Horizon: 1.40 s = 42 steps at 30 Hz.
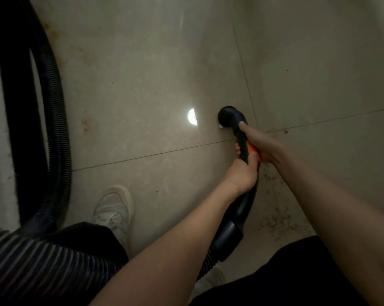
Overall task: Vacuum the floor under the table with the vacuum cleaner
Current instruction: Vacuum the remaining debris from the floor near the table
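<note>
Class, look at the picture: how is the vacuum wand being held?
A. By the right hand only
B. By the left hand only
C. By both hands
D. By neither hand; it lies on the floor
C: the left hand and the right hand both grip the black wand, the right nearer the nozzle.

No readable text, label, brand, number or sign anywhere; none on the wand (242, 146); none on the hose (54, 120); none on the shoe (113, 208); none on the floor (142, 62).
</note>
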Motion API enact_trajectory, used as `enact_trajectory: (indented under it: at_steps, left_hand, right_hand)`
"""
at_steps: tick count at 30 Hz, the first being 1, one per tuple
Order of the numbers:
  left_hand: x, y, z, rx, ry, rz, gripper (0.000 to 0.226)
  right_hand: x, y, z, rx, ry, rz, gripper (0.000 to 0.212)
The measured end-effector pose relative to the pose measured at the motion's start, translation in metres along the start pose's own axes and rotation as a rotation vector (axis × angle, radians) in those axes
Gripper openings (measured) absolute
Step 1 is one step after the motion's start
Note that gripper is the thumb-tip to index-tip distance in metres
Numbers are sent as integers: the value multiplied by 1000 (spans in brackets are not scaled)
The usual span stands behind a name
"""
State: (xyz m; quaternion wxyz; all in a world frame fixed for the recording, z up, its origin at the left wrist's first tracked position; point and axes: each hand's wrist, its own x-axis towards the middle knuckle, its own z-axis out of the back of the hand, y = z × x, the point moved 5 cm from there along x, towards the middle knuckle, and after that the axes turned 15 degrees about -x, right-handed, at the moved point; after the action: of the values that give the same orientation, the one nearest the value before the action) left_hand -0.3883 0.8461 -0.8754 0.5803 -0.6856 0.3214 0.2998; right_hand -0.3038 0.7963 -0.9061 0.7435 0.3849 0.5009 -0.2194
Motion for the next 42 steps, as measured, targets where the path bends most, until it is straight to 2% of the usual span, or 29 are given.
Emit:
enact_trajectory:
  at_steps: [13,19,25,31,42]
  left_hand:
    - [-21,10,-9,-75,61,63,65]
    - [-23,15,3,-128,-5,28,65]
    - [-25,8,-13,-86,88,43,66]
    - [-37,6,-37,-28,189,72,64]
    - [-28,12,-38,26,171,103,64]
  right_hand:
    - [-13,-16,-5,-39,23,-49,42]
    - [-16,-6,-22,-60,39,6,38]
    - [-20,-19,2,-48,-55,-53,47]
    - [-41,-41,25,25,-118,-97,47]
    - [-31,-48,19,45,-97,-120,44]
